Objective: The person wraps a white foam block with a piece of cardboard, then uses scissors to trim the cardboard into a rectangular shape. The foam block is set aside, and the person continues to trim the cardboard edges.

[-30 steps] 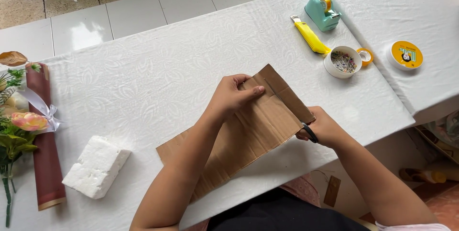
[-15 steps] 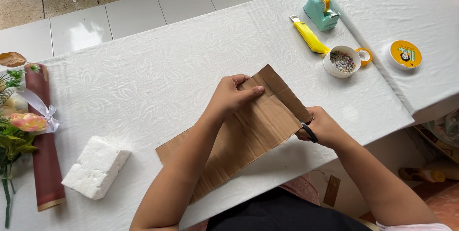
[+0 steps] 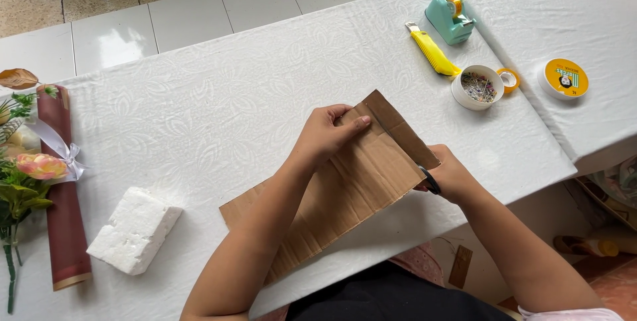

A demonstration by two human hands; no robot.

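Observation:
A long brown cardboard sheet (image 3: 358, 185) lies slanted over the near edge of the white table (image 3: 219, 108). My left hand (image 3: 325, 136) presses and pinches its far end. My right hand (image 3: 450, 173) grips black-handled scissors (image 3: 430, 180) at the sheet's right side. The blades run along a narrow strip of cardboard (image 3: 401, 128) that is partly split from the sheet.
A white foam block (image 3: 135, 230) lies at the near left. A dark red paper roll (image 3: 63, 195) with ribbon and artificial flowers (image 3: 26, 175) is at the left edge. A yellow utility knife (image 3: 431, 50), teal tape dispenser (image 3: 451, 17), cup of pins (image 3: 476, 86) and round tin (image 3: 563, 78) lie at the right.
Hands, scissors and cardboard stay in almost the same place; no clear movement shows.

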